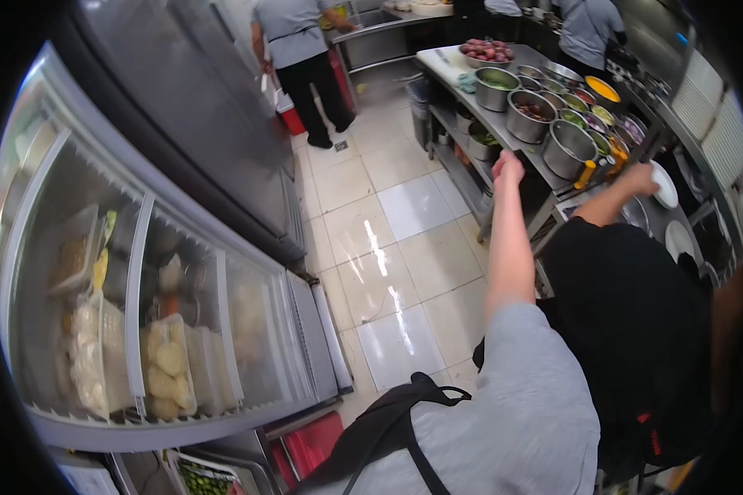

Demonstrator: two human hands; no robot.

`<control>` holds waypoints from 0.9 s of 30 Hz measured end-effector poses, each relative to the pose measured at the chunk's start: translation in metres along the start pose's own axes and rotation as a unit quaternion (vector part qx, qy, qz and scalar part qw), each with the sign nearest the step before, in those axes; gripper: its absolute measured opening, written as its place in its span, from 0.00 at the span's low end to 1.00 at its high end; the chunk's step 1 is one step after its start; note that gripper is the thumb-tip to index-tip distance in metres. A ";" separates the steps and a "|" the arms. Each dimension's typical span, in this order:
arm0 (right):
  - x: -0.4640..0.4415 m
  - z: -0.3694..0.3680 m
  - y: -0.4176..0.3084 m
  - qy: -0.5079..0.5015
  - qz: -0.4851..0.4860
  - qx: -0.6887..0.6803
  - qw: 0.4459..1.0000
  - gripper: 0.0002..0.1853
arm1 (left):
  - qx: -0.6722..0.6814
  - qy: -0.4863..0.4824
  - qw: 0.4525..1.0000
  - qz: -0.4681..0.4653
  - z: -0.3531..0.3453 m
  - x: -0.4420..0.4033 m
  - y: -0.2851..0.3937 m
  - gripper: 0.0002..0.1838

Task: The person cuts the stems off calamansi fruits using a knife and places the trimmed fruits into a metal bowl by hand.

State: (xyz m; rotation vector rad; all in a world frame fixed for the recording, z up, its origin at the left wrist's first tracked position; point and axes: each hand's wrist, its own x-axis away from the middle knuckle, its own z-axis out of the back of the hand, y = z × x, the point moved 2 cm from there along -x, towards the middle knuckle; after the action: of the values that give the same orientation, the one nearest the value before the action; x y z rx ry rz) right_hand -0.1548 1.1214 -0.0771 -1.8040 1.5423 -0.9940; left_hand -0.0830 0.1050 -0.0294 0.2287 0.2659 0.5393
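My right arm in a grey sleeve stretches forward, and my right hand (508,167) is closed beside the near edge of the steel prep table (531,165). Whatever its fingers hold, if anything, is hidden. Closest to it on the tabletop are steel pots: one with dark red-brown contents (531,114) and a deep pot (569,148). At the bottom edge, a small skin-toned patch, possibly part of my left hand (238,488), shows beside a package of green produce (206,478). Its fingers cannot be made out.
Left, a glass-front refrigerator (182,330) holds tubs and bags. On my right a co-worker in a black apron (627,330) holds a white plate (664,185). Another person (297,58) stands ahead on the tiled floor (388,247). A bowl of red onions (487,53) tops the table's far end.
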 end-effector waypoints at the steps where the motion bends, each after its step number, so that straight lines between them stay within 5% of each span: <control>1: 0.030 -0.001 0.032 -0.045 -0.038 0.037 0.998 0.08 | 0.014 0.005 1.000 -0.008 0.002 -0.004 -0.012 0.16; 3: 0.096 0.005 0.101 -0.181 -0.050 0.197 0.962 0.09 | 0.071 0.034 0.996 -0.028 -0.034 -0.034 -0.089 0.13; 5: 0.178 0.013 0.176 -0.236 -0.179 0.293 0.909 0.11 | 0.099 0.006 0.995 -0.018 0.007 -0.011 -0.041 0.14; 8: 0.328 0.029 0.219 -0.426 -0.209 0.441 0.762 0.06 | 0.143 0.018 0.989 0.025 0.022 -0.003 -0.050 0.12; 13: 0.552 0.035 0.186 -0.718 -0.226 0.350 0.558 0.08 | 0.200 0.055 0.977 0.045 0.057 0.022 -0.066 0.11; 17: 0.691 0.015 0.117 -0.860 -0.117 0.307 0.390 0.13 | 0.236 0.088 0.967 0.027 0.079 0.044 -0.096 0.10; 19: 0.755 0.010 0.081 -0.904 -0.019 0.167 0.394 0.15 | 0.265 0.078 0.961 0.028 0.090 0.052 -0.107 0.09; 24: 0.877 0.023 0.050 -0.946 -0.008 0.107 0.305 0.07 | 0.289 0.067 0.955 0.025 0.105 0.053 -0.142 0.09; 27: 0.922 0.027 0.051 -0.943 0.120 0.006 0.311 0.17 | 0.241 0.054 0.969 -0.023 0.120 0.048 -0.151 0.10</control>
State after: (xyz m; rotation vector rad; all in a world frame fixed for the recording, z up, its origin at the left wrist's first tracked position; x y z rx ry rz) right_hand -0.1034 0.2051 0.0288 -1.0964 -0.0155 1.2345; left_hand 0.0648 -0.0130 0.0318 0.6654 0.5084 0.4347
